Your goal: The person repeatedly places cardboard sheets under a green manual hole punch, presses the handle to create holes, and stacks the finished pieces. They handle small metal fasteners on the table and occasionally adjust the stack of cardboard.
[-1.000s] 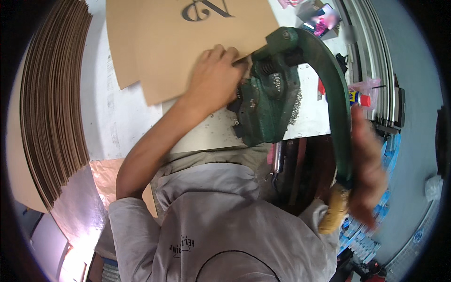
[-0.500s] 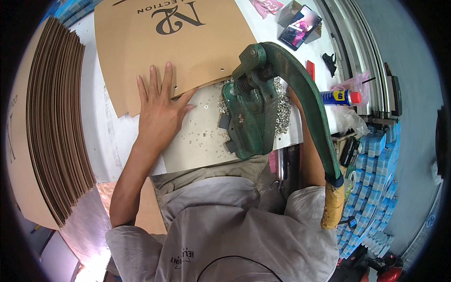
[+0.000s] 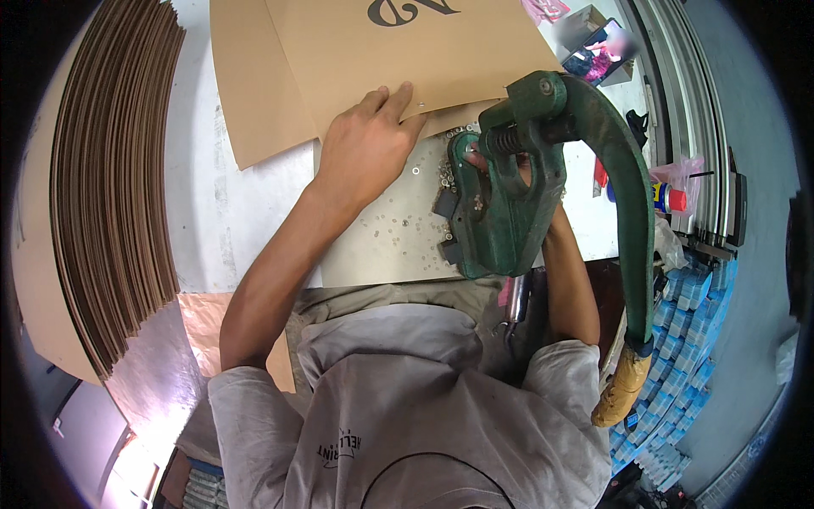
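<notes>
Brown card: The big brown card (image 3: pixel 441 64) lies on the white tabletop (image 3: pixel 203 212), up to the left of the green press (image 3: pixel 517 216). It has a black mark, and a little metal ring sits near its bottom edge.
Left hand: The person's left hand (image 3: pixel 365 153) rests on the card near that edge. Its pointing fingers are stretched out, a bit spread.
Right hand: The right hand (image 3: pixel 525 171) is mostly hidden behind the press. A finger pokes through near the small round part. One cannot tell if it pinches anything.
Press handle: The long green bar (image 3: pixel 632 212) curves down to a yellow grip (image 3: pixel 623 390), and neither hand is on it.
Tiny rings: Lots of little metal rings (image 3: pixel 447 174) lie beside the press.
Tall pile: Many brown boards (image 3: pixel 114 187) stand at the left.
</notes>
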The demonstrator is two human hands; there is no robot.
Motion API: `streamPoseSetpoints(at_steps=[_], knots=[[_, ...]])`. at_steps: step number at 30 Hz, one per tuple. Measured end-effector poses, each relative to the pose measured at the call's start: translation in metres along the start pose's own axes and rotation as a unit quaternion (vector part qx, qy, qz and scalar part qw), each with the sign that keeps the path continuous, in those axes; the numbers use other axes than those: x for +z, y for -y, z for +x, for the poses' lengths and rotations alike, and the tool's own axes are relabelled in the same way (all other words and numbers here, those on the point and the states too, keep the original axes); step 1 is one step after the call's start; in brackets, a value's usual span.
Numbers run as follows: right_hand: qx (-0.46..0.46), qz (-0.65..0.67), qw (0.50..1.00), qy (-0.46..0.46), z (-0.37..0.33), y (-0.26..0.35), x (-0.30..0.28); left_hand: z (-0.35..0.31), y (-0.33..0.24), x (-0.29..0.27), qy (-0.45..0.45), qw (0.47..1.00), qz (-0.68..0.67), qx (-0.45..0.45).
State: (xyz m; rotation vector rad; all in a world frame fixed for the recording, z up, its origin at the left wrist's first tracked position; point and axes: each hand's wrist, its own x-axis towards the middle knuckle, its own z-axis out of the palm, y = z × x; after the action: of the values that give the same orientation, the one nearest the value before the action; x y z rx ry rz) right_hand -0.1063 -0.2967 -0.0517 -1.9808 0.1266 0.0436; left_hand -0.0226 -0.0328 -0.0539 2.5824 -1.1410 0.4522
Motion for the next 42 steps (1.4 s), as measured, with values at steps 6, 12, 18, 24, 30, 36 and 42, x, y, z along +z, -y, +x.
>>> streamPoseSetpoints(at_steps=[6,12,18,24,30,36,42], knots=[[0.113,0.241,0.964,-0.02,0.001,0.024,-0.017,0.009,-0.012,-0.006,-0.001,0.994,-0.093,-0.055],[0.094,0.32,0.94,-0.076,0.004,0.007,-0.002,0.021,-0.044,-0.006,0.003,0.974,-0.204,-0.098],[0.123,0.281,0.946,-0.106,-0.011,0.016,0.002,0.015,-0.058,0.003,-0.032,0.97,-0.224,-0.09],[0.15,0.129,0.97,-0.144,-0.016,-0.006,-0.012,0.02,-0.061,0.003,-0.009,0.98,-0.184,-0.073],[-0.002,-0.276,0.949,-0.154,-0.08,0.119,-0.107,0.015,-0.056,0.0,0.005,0.984,-0.152,-0.094],[-0.375,-0.568,0.732,0.024,-0.137,0.119,-0.048,0.023,-0.062,0.004,-0.008,0.979,-0.193,-0.069],[-0.166,-0.246,0.95,0.097,-0.133,0.165,-0.071,0.016,-0.056,-0.006,0.012,0.983,-0.173,-0.062]])
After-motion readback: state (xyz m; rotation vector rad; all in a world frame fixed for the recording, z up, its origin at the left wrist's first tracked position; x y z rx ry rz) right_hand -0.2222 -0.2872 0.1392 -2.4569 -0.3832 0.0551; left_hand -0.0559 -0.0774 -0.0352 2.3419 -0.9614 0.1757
